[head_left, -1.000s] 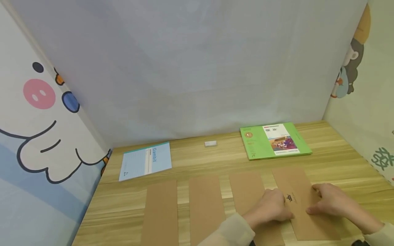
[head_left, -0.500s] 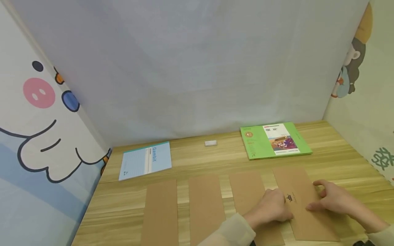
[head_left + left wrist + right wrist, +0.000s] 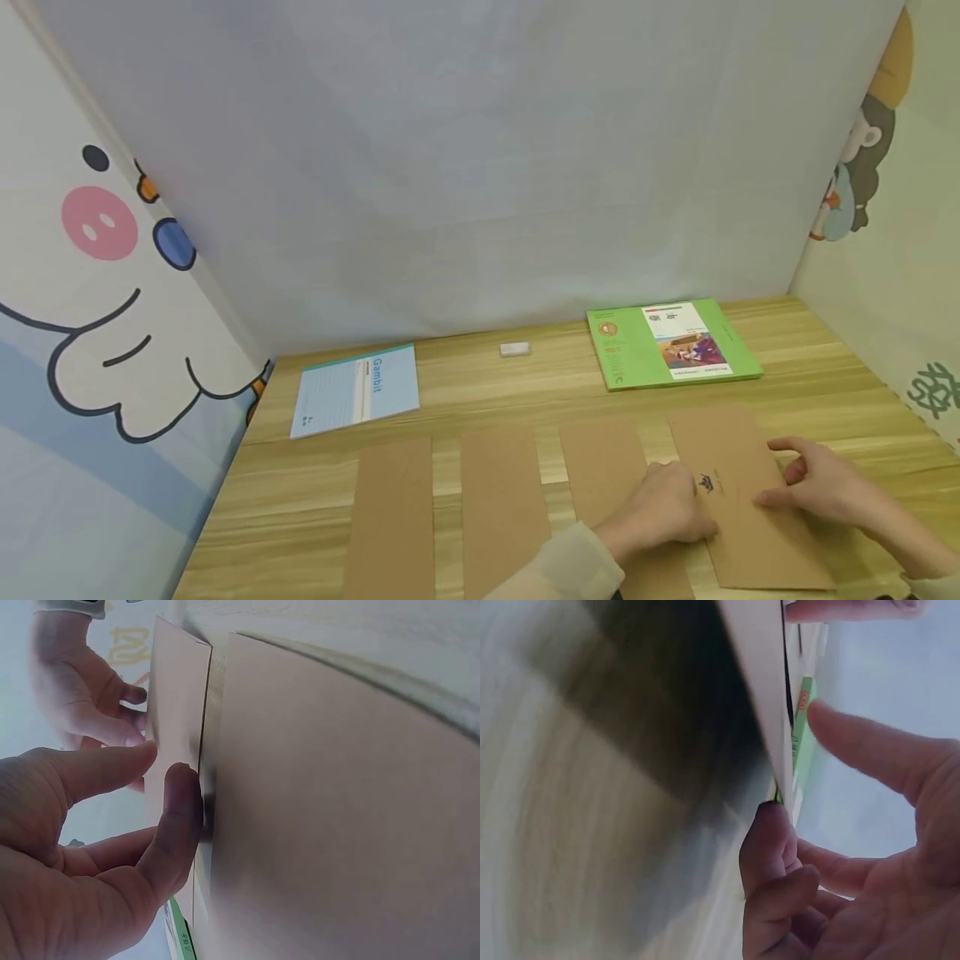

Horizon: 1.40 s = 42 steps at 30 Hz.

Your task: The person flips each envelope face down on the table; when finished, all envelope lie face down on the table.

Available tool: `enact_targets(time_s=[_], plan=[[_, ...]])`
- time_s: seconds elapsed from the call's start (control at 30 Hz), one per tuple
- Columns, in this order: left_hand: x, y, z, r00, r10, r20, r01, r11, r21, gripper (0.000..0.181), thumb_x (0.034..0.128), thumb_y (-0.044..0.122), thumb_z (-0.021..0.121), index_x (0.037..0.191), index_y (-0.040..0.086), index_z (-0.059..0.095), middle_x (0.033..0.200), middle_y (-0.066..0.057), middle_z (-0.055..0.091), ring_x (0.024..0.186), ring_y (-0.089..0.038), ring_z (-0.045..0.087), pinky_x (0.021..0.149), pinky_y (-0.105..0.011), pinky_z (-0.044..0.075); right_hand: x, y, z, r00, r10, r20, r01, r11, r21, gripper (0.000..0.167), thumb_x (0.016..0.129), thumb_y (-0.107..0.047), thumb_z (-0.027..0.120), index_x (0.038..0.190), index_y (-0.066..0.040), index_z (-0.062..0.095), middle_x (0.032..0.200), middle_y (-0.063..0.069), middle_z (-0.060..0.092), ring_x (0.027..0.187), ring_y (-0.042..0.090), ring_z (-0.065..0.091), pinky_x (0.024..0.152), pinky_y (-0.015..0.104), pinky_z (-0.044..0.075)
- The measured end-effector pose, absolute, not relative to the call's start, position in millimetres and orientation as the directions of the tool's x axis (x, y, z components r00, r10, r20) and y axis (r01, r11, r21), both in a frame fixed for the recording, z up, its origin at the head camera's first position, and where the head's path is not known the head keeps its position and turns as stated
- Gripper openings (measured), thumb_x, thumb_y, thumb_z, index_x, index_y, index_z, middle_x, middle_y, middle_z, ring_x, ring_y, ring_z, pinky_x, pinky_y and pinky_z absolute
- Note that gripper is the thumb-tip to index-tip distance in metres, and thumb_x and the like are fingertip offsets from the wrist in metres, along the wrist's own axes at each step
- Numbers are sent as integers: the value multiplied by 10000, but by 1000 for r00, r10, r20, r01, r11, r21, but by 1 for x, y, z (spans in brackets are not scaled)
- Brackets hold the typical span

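A brown kraft-paper piece (image 3: 750,521) with a small dark crown print lies at the right end of a row of similar pieces; whether it is an envelope or a notebook cannot be told. Along its left edge, my left hand (image 3: 667,504) pinches with thumb and forefinger; the thumb rests on top in the left wrist view. At the opposite edge is my right hand (image 3: 821,483). Its fingertips (image 3: 769,832) curl against the edge from below, and its thumb is over the top face. A shadow under the paper in the right wrist view shows that side lifted slightly.
Three more brown pieces lie to the left: one partly under my left arm (image 3: 600,450), one in the middle (image 3: 501,500), one farthest left (image 3: 393,508). Behind them are a blue notebook (image 3: 356,392), a small white eraser-like block (image 3: 514,349) and a green book (image 3: 626,346).
My right hand has shifted slightly right, and its fingers look a little more curled. The left hand and the papers stay nearly where they were.
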State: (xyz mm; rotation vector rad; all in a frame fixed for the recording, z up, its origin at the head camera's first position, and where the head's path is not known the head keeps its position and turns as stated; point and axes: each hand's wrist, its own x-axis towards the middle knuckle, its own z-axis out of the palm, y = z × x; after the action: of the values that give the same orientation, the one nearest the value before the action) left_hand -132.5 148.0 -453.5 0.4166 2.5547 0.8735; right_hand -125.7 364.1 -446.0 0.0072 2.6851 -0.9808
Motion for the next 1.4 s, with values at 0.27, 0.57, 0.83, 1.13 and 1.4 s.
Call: enact_targets(time_s=[0.27,0.57,0.83,1.13,1.4], plan=[[-133,147,-454,-869,437,-231,181,715,675,329,660,111,840,491,95,557,498,29,513,346,-87,406,329,-213,345,-121,370,-431,-958,-131,-255,88,712,-697,549,890,-12,595,1326,190,328,918,110,590,799,226,573,623,324,490],[-133,149,-457,-880,434,-194,213,725,655,390,694,239,848,467,115,555,507,40,495,524,-93,398,404,-225,333,-114,377,-420,-936,-249,-250,64,578,-813,537,855,127,401,1355,215,225,945,121,606,714,211,598,479,245,405],[-134,149,-458,-901,400,-166,186,703,687,220,714,304,837,690,136,698,543,61,503,450,-74,356,398,-223,309,-115,381,-418,-902,-346,-257,55,501,-864,536,946,10,486,1384,166,220,985,143,596,791,256,602,534,286,422],[-136,147,-460,-893,409,-187,123,623,773,245,750,312,806,938,175,728,598,117,552,536,16,466,471,-188,388,-116,379,-421,-882,-420,-212,15,425,-905,486,995,-85,492,1439,-3,310,1118,181,593,887,223,629,630,348,482],[-137,145,-460,-890,397,-222,29,537,843,349,778,252,794,1095,160,681,837,80,651,605,-32,572,550,-213,473,-119,377,-432,-807,-564,-177,23,269,-963,510,1002,-10,422,1487,-66,276,1183,247,573,991,230,622,720,422,527]])
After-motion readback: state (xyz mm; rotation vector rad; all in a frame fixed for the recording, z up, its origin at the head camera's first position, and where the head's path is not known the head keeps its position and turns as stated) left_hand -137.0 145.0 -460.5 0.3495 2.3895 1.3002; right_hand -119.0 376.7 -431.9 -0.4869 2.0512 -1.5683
